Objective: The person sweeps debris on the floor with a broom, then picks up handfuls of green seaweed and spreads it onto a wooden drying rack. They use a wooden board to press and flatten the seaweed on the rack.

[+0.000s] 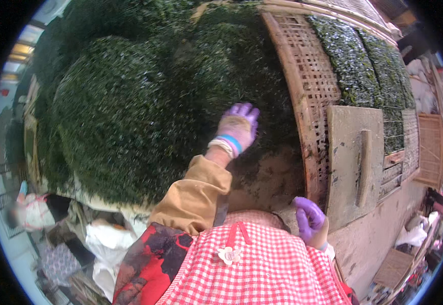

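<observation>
A large heap of dark green leafy material (130, 110) spreads across the surface before me. My left hand (238, 124), in a purple-fingered glove with a blue band at the wrist, lies palm down at the heap's near right side, fingers somewhat spread. Bare brown surface (275, 171) shows between that hand and a wooden-framed woven lattice (305, 57). My right hand (310, 221), gloved in purple, is held by my apron with its fingers curled. Whether it holds anything small is hidden. A flat board with a bar handle (339, 152) rests over the lattice's near end.
Packed green leafy slabs (358, 65) lie on the lattice's right side. A pale ledge (385, 228) runs along the near right. White sacks (109, 244) stand at lower left, and another person (36, 213) is beyond them. A woven panel (431, 148) leans at far right.
</observation>
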`<control>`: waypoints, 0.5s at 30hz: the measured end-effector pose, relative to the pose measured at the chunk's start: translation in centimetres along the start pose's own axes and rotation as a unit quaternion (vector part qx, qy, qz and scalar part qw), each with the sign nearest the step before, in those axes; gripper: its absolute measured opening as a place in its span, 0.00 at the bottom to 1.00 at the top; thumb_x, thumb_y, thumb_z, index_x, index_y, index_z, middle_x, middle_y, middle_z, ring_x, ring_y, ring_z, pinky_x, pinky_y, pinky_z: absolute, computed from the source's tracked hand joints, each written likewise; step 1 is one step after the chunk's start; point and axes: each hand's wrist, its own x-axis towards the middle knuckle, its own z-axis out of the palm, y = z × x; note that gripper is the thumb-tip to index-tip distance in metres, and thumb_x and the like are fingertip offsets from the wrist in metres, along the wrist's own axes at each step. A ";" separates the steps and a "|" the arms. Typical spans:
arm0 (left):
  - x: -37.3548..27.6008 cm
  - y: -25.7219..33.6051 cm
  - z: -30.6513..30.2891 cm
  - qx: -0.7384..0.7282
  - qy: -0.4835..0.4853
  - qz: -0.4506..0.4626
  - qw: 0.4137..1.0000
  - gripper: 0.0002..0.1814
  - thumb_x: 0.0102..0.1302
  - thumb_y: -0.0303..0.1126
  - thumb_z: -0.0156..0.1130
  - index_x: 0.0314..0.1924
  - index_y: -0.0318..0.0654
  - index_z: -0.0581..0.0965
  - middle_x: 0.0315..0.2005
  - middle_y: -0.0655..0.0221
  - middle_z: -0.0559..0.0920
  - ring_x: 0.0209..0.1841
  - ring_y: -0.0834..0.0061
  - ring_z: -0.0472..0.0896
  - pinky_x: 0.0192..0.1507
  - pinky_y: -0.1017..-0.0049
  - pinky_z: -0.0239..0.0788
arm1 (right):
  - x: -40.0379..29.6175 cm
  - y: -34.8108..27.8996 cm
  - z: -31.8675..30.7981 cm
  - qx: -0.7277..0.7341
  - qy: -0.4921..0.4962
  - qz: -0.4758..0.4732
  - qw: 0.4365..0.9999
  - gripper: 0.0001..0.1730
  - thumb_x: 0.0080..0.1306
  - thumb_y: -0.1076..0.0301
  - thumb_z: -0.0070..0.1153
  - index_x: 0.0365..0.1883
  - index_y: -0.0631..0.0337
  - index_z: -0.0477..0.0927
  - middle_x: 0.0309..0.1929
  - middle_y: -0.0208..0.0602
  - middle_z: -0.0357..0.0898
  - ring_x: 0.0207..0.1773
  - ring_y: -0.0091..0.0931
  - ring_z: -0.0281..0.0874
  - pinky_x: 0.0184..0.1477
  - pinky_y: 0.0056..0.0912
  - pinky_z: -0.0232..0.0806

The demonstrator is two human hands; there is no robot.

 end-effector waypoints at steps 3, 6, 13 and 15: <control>-2.6 -0.7 -1.7 -0.097 0.012 0.004 0.995 0.22 0.70 0.44 0.54 0.61 0.48 0.74 0.64 0.63 0.71 0.65 0.58 0.70 0.66 0.61 0.64 | -0.1 -0.3 -1.6 0.004 -0.045 -0.040 0.998 0.11 0.66 0.81 0.55 0.46 0.71 0.81 0.48 0.46 0.83 0.51 0.31 0.81 0.54 0.31 0.72; -3.9 -4.8 -4.6 -0.090 0.088 -0.067 0.990 0.23 0.69 0.47 0.55 0.59 0.46 0.75 0.59 0.63 0.75 0.61 0.60 0.73 0.64 0.64 0.67 | -0.1 0.5 -2.8 0.021 -0.061 -0.077 0.995 0.12 0.68 0.78 0.54 0.49 0.69 0.80 0.45 0.39 0.83 0.45 0.24 0.80 0.48 0.25 0.71; -6.3 -12.3 -0.8 0.069 -0.001 -0.233 0.970 0.33 0.69 0.58 0.50 0.56 0.35 0.77 0.51 0.51 0.81 0.56 0.51 0.78 0.59 0.60 0.69 | 1.0 0.7 -1.3 0.167 -0.244 0.063 0.953 0.16 0.71 0.73 0.54 0.57 0.66 0.77 0.41 0.27 0.80 0.41 0.15 0.73 0.44 0.18 0.67; -11.2 -10.0 -0.4 0.023 0.000 -0.238 0.971 0.30 0.68 0.57 0.53 0.51 0.36 0.80 0.48 0.53 0.82 0.53 0.53 0.79 0.59 0.60 0.69 | 1.2 0.6 0.9 0.194 -0.276 0.102 0.936 0.17 0.71 0.71 0.54 0.57 0.66 0.77 0.46 0.30 0.80 0.47 0.18 0.74 0.51 0.21 0.67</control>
